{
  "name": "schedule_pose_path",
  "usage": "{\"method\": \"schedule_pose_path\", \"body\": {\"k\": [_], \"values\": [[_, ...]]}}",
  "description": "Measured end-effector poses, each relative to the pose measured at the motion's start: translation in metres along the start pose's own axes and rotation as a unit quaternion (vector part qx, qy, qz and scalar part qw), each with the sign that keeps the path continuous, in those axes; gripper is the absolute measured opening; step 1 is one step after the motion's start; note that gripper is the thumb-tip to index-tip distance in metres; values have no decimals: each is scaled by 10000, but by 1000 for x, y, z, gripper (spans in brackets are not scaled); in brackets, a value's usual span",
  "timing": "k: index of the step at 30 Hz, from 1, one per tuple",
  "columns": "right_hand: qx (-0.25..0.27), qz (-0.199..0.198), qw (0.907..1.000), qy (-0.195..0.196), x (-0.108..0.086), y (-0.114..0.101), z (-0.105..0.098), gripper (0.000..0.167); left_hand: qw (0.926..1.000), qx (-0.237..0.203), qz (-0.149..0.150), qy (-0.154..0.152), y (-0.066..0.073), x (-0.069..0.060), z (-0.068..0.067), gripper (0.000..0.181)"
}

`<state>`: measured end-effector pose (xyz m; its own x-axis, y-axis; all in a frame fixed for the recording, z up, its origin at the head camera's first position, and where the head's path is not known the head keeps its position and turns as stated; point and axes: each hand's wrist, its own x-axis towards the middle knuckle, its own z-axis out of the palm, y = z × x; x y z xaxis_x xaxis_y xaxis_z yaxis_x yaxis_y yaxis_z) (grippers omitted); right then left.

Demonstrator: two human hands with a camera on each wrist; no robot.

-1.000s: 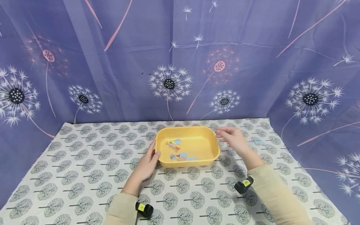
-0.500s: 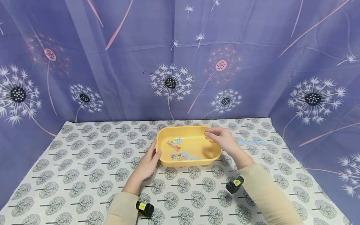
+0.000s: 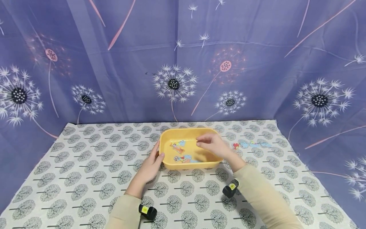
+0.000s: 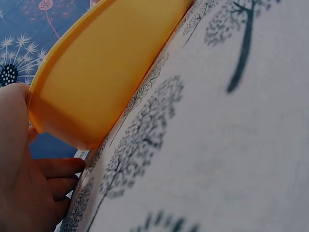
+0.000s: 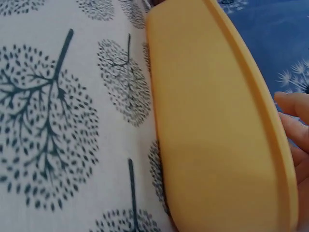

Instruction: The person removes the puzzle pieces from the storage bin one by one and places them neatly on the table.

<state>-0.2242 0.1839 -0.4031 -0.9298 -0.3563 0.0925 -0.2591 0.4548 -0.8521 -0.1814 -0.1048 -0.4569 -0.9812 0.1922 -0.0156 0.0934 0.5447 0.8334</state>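
A yellow tray [image 3: 190,166] [image 4: 91,72] [image 5: 207,106] stands on the patterned cloth, with flat colourful pieces lying inside: an orange one [image 3: 178,148] on the left and a light-blue one [image 3: 187,157] nearer the front wall. The left hand [image 3: 151,165] [image 4: 24,169] grips the tray's left end, thumb over the rim. Over the tray's right half hovers the right hand [image 3: 213,144] [image 5: 297,128], fingers loosely bent above the tray floor; nothing is seen between them. Its fingertips are partly hidden behind the rim in the right wrist view.
Right of the tray, more flat pieces lie on the cloth: a small red one [image 3: 235,146] and light-blue ones [image 3: 260,144] in a row. A purple curtain [image 3: 128,79] with dandelion prints hangs behind the table.
The right hand has moved left from beside the tray's right end to over its inside, uncovering pieces on the cloth. The left hand keeps its grip on the tray.
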Motion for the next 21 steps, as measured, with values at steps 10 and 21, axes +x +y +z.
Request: {"method": "schedule_pose_path", "body": {"k": [10, 21], "values": [[-454, 99, 9969, -632, 10, 3, 19, 39, 10000, -45, -27, 15, 0, 0, 0, 61], [-1452, -91, 9811, -1279, 17, 4, 32, 46, 10000, -39, 16, 40, 0, 0, 0, 60]]}}
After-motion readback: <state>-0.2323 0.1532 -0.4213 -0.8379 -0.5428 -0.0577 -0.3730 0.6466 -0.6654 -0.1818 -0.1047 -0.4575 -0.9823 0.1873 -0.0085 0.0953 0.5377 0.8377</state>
